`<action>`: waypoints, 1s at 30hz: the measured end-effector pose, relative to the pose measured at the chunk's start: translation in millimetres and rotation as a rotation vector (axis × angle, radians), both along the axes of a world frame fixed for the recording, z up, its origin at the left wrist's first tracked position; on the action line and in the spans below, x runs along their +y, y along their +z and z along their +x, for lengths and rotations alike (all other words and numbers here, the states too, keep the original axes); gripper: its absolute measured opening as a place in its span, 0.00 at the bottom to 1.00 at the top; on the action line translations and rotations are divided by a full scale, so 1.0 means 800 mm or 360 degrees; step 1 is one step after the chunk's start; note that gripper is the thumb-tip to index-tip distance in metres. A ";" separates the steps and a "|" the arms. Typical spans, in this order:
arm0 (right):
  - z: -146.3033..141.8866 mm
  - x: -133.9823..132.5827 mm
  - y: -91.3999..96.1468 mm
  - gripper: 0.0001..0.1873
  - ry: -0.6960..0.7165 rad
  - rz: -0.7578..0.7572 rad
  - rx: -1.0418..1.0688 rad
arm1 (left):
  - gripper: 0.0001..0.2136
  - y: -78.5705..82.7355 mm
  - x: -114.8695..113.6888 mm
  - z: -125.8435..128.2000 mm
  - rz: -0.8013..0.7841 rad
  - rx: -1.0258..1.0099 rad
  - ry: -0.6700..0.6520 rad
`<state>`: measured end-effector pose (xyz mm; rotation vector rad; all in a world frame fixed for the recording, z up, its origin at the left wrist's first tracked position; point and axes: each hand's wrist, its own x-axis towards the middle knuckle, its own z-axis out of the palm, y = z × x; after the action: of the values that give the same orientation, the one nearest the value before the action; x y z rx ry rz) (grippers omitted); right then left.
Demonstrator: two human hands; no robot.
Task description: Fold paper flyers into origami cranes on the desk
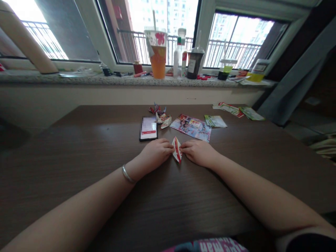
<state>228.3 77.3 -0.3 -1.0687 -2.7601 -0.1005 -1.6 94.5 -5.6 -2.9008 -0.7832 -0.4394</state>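
Observation:
Between my two hands is a small folded paper (177, 150), white with red stripes and roughly diamond-shaped, on the dark wooden table (118, 196). My left hand (157, 152) pinches its left corner, fingers pressed together. On the opposite corner, the fingers of my right hand (198, 151) are closed in the same way. Just beyond my left hand lies a phone (148, 128) with its screen lit. A colourful printed sheet (192, 126) lies flat beyond my right hand. Crumpled or folded papers (164, 120) sit beside the phone.
Farther right are a small stack of greenish paper sheets (215, 121) and more printed strips (231, 109). Along the windowsill (105, 80) stand a large cup of orange drink (158, 56), bottles (177, 57) and a dark drink cup (194, 63). A grey curtain (291, 77) hangs at the right.

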 end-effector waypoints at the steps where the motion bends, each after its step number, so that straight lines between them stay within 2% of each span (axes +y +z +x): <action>1: -0.001 -0.003 0.001 0.16 -0.0026 -0.0010 -0.0007 | 0.11 0.000 -0.003 0.001 0.0004 0.0019 0.0021; 7: -0.016 -0.023 0.008 0.19 -0.0258 -0.0082 0.0033 | 0.12 0.005 -0.027 0.006 0.0013 0.0129 0.0165; 10: -0.024 -0.030 0.010 0.21 -0.0287 -0.0064 0.0005 | 0.12 0.006 -0.035 0.006 0.0002 0.0134 0.0244; 19: -0.037 -0.044 0.009 0.28 -0.0394 -0.0052 0.0001 | 0.11 0.011 -0.032 0.001 -0.0118 0.0091 0.0354; 26: -0.022 -0.030 -0.005 0.29 -0.0239 -0.0030 0.0034 | 0.08 0.005 -0.023 0.000 -0.0124 -0.0180 0.0188; 30: -0.003 -0.006 -0.017 0.28 -0.0119 -0.0073 0.0056 | 0.14 -0.006 -0.017 -0.001 -0.0152 -0.0196 0.0144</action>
<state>226.1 72.5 -14.1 -1.1735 -2.7039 -0.0280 -2.0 81.3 -10.1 -2.9331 -0.9743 -0.5915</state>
